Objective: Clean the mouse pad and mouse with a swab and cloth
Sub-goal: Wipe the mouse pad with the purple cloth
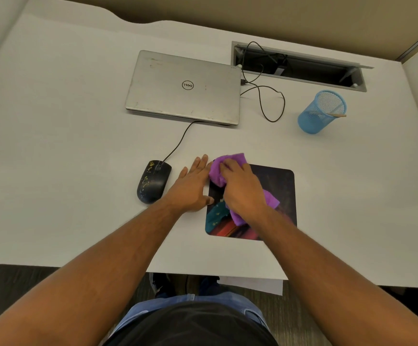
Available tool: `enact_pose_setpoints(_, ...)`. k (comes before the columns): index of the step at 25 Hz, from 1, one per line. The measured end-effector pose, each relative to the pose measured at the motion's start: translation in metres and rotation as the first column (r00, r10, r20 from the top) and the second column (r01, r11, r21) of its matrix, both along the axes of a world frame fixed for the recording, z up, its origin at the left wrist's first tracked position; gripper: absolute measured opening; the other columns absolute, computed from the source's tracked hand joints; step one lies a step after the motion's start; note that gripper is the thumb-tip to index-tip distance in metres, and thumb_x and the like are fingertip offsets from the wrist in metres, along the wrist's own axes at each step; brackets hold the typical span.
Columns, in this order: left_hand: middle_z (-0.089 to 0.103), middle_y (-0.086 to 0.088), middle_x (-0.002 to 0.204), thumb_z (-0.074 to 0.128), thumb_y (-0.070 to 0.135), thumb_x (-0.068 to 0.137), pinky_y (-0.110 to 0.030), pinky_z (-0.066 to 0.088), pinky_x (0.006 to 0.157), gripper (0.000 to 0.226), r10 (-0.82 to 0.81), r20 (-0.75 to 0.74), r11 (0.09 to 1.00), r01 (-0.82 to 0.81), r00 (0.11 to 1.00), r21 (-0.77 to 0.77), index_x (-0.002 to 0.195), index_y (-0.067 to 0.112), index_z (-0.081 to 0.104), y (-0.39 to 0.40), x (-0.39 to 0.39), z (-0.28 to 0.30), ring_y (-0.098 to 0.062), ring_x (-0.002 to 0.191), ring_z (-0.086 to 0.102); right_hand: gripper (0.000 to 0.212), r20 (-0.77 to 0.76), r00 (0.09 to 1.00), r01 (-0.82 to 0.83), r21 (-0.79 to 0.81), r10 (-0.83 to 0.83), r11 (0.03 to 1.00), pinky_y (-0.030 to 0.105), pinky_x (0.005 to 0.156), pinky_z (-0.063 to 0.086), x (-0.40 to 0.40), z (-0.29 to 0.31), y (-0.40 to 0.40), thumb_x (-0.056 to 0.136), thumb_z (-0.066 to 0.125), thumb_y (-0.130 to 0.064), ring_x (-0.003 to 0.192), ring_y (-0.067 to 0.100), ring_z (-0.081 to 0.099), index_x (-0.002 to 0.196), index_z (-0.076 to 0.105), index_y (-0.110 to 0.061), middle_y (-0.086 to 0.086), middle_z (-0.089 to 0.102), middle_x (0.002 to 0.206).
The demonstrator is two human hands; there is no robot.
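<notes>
A dark mouse pad (277,196) with a colourful print lies on the white desk. My right hand (242,191) grips a bunched purple cloth (219,171) and presses it onto the pad's far left corner. My left hand (193,186) lies flat on the desk with straight fingers, touching the pad's left edge. A black wired mouse (153,181) with yellowish smears sits to the left of my left hand. A thin stick, possibly the swab (335,114), leans in the blue mesh cup.
A shut silver laptop (183,88) lies behind the mouse, its cable trailing to it. A blue mesh cup (320,113) stands at the back right. An open cable hatch (300,66) with black wires sits behind it. The desk's front edge (203,270) runs near my body.
</notes>
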State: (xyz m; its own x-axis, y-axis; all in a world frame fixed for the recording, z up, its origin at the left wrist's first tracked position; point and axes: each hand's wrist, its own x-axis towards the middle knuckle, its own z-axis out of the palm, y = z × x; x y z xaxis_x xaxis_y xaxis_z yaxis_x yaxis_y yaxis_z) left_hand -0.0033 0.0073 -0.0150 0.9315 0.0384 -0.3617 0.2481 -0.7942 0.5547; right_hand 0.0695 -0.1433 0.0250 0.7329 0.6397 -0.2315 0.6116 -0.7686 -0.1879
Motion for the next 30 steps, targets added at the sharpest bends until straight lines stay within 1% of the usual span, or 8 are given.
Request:
enact_pose_setpoints(4, -0.021, 0.002, 0.163, 0.065, 0.040, 0.092, -0.037, -0.008, 0.119, 0.099, -0.030, -0.017, 0.999, 0.030, 0.999, 0.020, 0.158, 0.023, -0.007, 0.002, 0.001, 0.000, -0.015, 0.150, -0.018, 0.058, -0.037, 0.988, -0.147, 0.041, 0.148, 0.988, 0.038, 0.100, 0.049, -0.035, -0.008, -0.032, 0.096, 0.058, -0.022, 0.133, 0.022, 0.044, 0.151, 0.043, -0.025, -0.004, 0.043, 0.156)
enact_pose_setpoints(8, -0.022, 0.006, 0.163, 0.072, 0.039, 0.087, -0.038, -0.007, 0.120, 0.107, -0.005, -0.019, 1.000, 0.005, 1.000, 0.012, 0.158, 0.026, -0.007, 0.000, 0.001, 0.001, -0.012, 0.149, -0.019, 0.064, 0.043, 0.998, -0.045, -0.006, 0.045, 0.999, 0.040, 0.098, 0.050, -0.002, -0.006, -0.024, 0.092, 0.061, -0.017, 0.132, 0.026, 0.044, 0.152, 0.041, -0.023, -0.003, 0.040, 0.157)
enact_pose_setpoints(12, -0.017, 0.007, 0.164, 0.076, 0.036, 0.084, -0.035, -0.008, 0.117, 0.108, 0.019, 0.007, 0.999, -0.019, 1.000, -0.031, 0.158, 0.031, -0.004, 0.001, -0.001, 0.002, -0.010, 0.149, -0.016, 0.068, 0.015, 1.000, -0.022, -0.046, 0.023, 0.999, 0.042, 0.101, 0.048, 0.008, -0.002, 0.010, 0.087, 0.067, -0.016, 0.134, 0.028, 0.040, 0.150, 0.042, -0.021, -0.001, 0.039, 0.156)
enact_pose_setpoints(18, -0.020, 0.004, 0.163, 0.067, 0.040, 0.091, -0.036, -0.007, 0.120, 0.103, 0.002, -0.007, 1.000, -0.002, 1.000, -0.011, 0.157, 0.023, -0.010, 0.002, 0.000, 0.000, -0.013, 0.150, -0.016, 0.061, 0.002, 0.977, -0.212, -0.009, 0.212, 0.977, 0.041, 0.099, 0.047, -0.026, -0.009, -0.038, 0.097, 0.054, -0.024, 0.134, 0.024, 0.040, 0.155, 0.036, -0.028, -0.006, 0.036, 0.161)
enact_pose_setpoints(23, -0.015, 0.005, 0.165, 0.077, 0.035, 0.084, -0.033, -0.009, 0.117, 0.112, 0.042, -0.005, 0.998, -0.042, 0.999, -0.038, 0.158, 0.029, -0.008, -0.001, 0.000, 0.006, -0.011, 0.150, -0.014, 0.071, 0.024, 0.997, -0.069, -0.090, 0.071, 0.994, 0.044, 0.101, 0.046, 0.017, 0.001, 0.007, 0.087, 0.066, -0.016, 0.135, 0.030, 0.038, 0.152, 0.038, -0.021, -0.001, 0.034, 0.160)
enact_pose_setpoints(25, -0.015, 0.005, 0.165, 0.075, 0.036, 0.085, -0.033, -0.008, 0.118, 0.111, 0.044, -0.003, 0.997, -0.044, 0.999, -0.056, 0.158, 0.027, -0.007, 0.000, -0.001, 0.006, -0.011, 0.150, -0.014, 0.070, 0.021, 0.991, -0.129, -0.080, 0.131, 0.988, 0.044, 0.099, 0.047, 0.008, 0.001, 0.005, 0.087, 0.066, -0.017, 0.134, 0.031, 0.038, 0.152, 0.039, -0.020, 0.000, 0.034, 0.159)
enact_pose_setpoints(28, -0.015, 0.001, 0.165, 0.065, 0.041, 0.092, -0.036, -0.008, 0.120, 0.102, 0.009, 0.016, 0.998, -0.008, 1.000, -0.055, 0.157, 0.020, -0.010, 0.002, -0.001, 0.006, -0.014, 0.150, -0.014, 0.061, -0.016, 0.957, -0.290, -0.026, 0.290, 0.957, 0.041, 0.099, 0.046, -0.021, -0.006, -0.024, 0.096, 0.056, -0.023, 0.133, 0.026, 0.038, 0.154, 0.039, -0.026, -0.004, 0.036, 0.159)
enact_pose_setpoints(30, -0.015, 0.000, 0.165, 0.065, 0.041, 0.092, -0.036, -0.008, 0.120, 0.103, 0.008, 0.016, 0.998, -0.007, 1.000, -0.058, 0.157, 0.019, -0.011, 0.002, -0.001, 0.007, -0.014, 0.150, -0.014, 0.060, -0.025, 0.953, -0.303, 0.002, 0.303, 0.953, 0.040, 0.100, 0.047, -0.017, -0.008, -0.028, 0.098, 0.053, -0.023, 0.135, 0.024, 0.038, 0.156, 0.037, -0.028, -0.006, 0.035, 0.161)
